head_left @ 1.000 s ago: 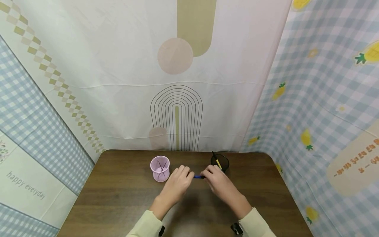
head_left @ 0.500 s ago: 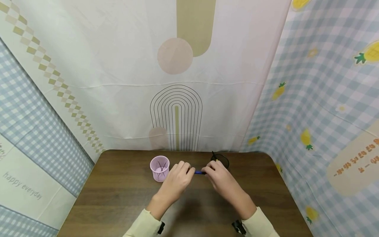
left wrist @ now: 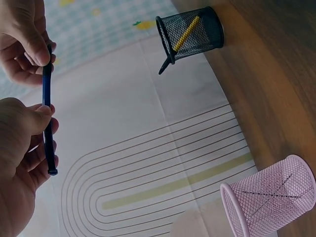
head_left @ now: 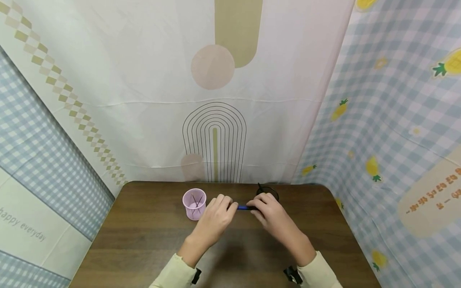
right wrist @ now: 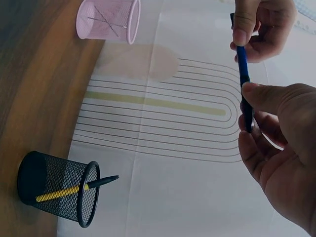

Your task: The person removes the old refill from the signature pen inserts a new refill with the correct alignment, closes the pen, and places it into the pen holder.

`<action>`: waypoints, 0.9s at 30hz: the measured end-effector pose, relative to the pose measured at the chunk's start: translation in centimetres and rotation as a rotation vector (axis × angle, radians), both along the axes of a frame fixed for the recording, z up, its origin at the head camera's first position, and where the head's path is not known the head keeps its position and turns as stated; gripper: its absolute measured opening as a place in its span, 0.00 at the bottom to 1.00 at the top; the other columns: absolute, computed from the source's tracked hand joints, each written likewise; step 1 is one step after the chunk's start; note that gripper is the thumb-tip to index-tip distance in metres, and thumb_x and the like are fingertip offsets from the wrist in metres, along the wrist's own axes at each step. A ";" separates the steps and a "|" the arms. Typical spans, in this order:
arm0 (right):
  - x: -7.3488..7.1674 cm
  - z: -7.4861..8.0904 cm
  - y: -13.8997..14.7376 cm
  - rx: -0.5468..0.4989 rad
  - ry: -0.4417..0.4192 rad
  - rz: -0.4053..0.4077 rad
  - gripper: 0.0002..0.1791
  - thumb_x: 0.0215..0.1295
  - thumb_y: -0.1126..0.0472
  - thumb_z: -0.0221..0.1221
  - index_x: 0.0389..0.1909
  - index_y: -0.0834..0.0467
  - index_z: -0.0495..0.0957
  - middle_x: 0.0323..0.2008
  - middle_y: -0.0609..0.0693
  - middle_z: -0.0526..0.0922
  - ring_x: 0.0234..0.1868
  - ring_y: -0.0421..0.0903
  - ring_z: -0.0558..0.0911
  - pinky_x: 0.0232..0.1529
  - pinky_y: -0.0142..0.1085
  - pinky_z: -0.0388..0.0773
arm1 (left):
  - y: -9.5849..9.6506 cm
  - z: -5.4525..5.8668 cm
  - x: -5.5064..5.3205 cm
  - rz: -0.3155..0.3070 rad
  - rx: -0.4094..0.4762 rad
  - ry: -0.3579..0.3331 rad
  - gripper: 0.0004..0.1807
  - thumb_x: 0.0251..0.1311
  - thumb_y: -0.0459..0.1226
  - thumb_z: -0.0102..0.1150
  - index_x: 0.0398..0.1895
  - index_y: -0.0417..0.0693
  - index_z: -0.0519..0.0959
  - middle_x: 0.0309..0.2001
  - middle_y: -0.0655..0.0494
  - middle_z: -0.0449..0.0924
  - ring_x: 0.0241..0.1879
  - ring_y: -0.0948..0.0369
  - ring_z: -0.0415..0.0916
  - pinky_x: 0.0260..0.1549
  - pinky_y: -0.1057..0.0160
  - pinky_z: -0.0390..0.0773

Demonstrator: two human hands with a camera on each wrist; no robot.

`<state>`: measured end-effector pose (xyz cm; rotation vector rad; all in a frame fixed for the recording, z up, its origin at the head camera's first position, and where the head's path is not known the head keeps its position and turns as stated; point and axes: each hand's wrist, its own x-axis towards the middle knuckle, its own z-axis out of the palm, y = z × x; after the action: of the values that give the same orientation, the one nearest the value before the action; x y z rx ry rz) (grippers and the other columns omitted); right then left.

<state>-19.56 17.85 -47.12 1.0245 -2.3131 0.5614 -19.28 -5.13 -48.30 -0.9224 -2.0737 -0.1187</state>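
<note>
A slim blue pen (head_left: 245, 207) with dark ends is held crosswise between both hands, above the table. My left hand (head_left: 216, 218) pinches its left part between thumb and fingers; in the left wrist view, the pen's flat dark end (left wrist: 53, 172) sticks out past the fingers. At the other end, my right hand (head_left: 271, 216) pinches the dark tapered part (right wrist: 247, 109) with thumb and fingertips. The blue middle shows between the two hands. A black mesh pen cup (right wrist: 61, 185) holding a yellow-and-black pen (right wrist: 102, 181) stands behind my right hand, partly hidden in the head view.
A pink mesh pen cup (head_left: 194, 210) stands on the wooden table (head_left: 144, 240), just left of my left hand. Thin dark crossing lines show inside it. A patterned cloth (head_left: 144, 80) hangs behind the table, with a blue checked cloth (head_left: 378, 100) at the right.
Both hands have moved slightly up in the head view with the pen. The right hand has shifted a little to the right, and more of the pen shows between the hands.
</note>
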 end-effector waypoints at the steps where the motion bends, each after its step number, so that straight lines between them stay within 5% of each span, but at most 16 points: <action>1: 0.0 0.0 0.1 -0.008 -0.009 -0.002 0.16 0.55 0.67 0.75 0.44 0.55 0.85 0.42 0.47 0.82 0.42 0.45 0.78 0.41 0.38 0.79 | 0.0 0.1 0.0 -0.002 0.004 0.001 0.18 0.71 0.33 0.37 0.36 0.43 0.81 0.35 0.52 0.77 0.35 0.55 0.73 0.28 0.62 0.70; 8: 0.2 0.4 0.8 -0.071 -0.137 -0.042 0.18 0.56 0.63 0.75 0.48 0.55 0.85 0.45 0.46 0.84 0.47 0.45 0.80 0.43 0.40 0.82 | -0.1 0.6 0.1 -0.012 0.017 -0.006 0.17 0.71 0.32 0.38 0.38 0.42 0.82 0.35 0.51 0.77 0.34 0.55 0.73 0.28 0.62 0.69; 18: 0.2 0.7 1.3 -0.140 -0.423 -0.116 0.10 0.68 0.58 0.67 0.48 0.49 0.86 0.41 0.38 0.85 0.35 0.35 0.75 0.35 0.32 0.76 | -0.3 0.6 0.2 -0.010 0.000 -0.012 0.13 0.70 0.32 0.44 0.41 0.42 0.82 0.37 0.51 0.77 0.36 0.55 0.74 0.29 0.62 0.71; 27: 0.1 0.5 1.4 -0.213 -0.467 -0.090 0.06 0.70 0.58 0.65 0.43 0.46 0.87 0.34 0.37 0.85 0.31 0.34 0.74 0.32 0.31 0.75 | -0.3 0.3 0.1 -0.012 0.010 0.006 0.16 0.72 0.33 0.39 0.39 0.43 0.81 0.36 0.52 0.77 0.34 0.55 0.73 0.27 0.61 0.70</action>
<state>-19.50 19.25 -46.67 0.7415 -2.6040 1.0778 -19.16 -5.41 -47.95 -0.9277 -2.0605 -0.1322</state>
